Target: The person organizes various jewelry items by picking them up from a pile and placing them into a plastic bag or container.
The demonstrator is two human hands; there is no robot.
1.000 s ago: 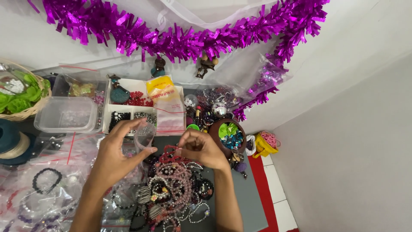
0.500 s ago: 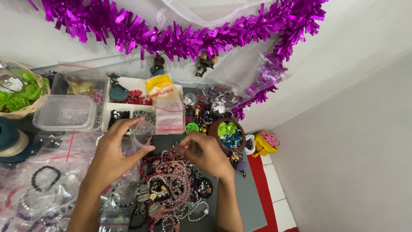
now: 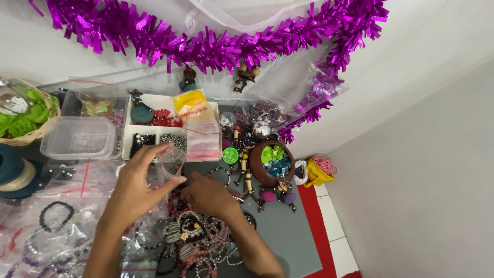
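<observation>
Clear plastic is what the left hand (image 3: 135, 193) has: a small see-through zip bag (image 3: 171, 163) pinched between thumb and fingers, its mouth held open just above the grey mat (image 3: 288, 231). Right beside it, the right hand (image 3: 208, 194) is palm-down on the heap of beaded bracelets (image 3: 198, 234), fingers curled into the red and pink strands; whether it actually grips one, I cannot tell, the knuckles hide it. The two hands are almost touching, the bag's lower edge just beside the right fingertips.

Moving out: beyond the bag sits a white divided tray (image 3: 154, 128) with red, black and silver beads in separate compartments, and a yellow-topped packet (image 3: 194, 116) lies across its right end. Left of the tray, an empty clear plastic tub (image 3: 77, 138), and further left a woven basket (image 3: 31, 135) with green pieces inside. Right of the hands, a brown bowl (image 3: 260, 172) holds blue gems and green bits, with a green round cap (image 3: 230, 155) near it. Bagged bracelets (image 3: 54, 216) cover the lower left. Purple tinsel (image 3: 216, 46) hangs along the white wall above.
</observation>
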